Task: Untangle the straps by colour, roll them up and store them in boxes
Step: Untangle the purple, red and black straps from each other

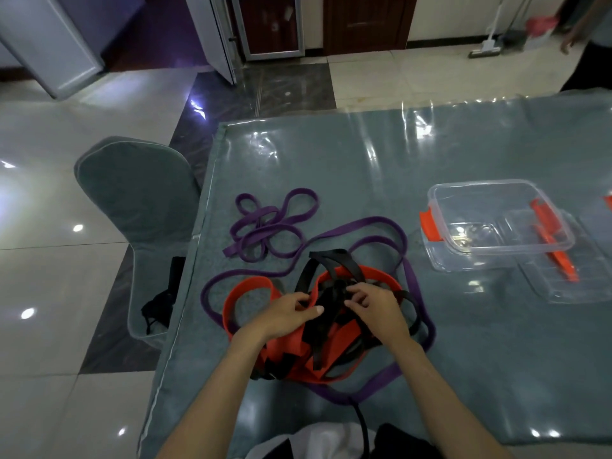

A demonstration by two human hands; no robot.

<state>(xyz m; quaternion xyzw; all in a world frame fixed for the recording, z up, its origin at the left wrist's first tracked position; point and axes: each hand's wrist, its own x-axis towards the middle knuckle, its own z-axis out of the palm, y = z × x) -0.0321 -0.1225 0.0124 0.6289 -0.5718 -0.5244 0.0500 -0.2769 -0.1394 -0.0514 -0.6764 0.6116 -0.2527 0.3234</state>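
A tangle of straps lies on the table in front of me. The red strap point(246, 288) and the black strap point(347, 265) are knotted together in the middle. A long purple strap point(374, 223) loops around them, and a second purple strap point(265, 223) lies loosely coiled behind it. My left hand point(286, 314) pinches the black strap at the knot, over the red one. My right hand point(376, 308) pinches the black strap from the other side. A clear plastic box point(496, 223) with orange clips stands open to the right.
The table point(463, 144) has a grey cloth under shiny clear plastic. A clear lid point(569, 279) lies beside the box. A covered chair point(139, 207) with a black item on its seat stands left of the table. Another person stands at the far right.
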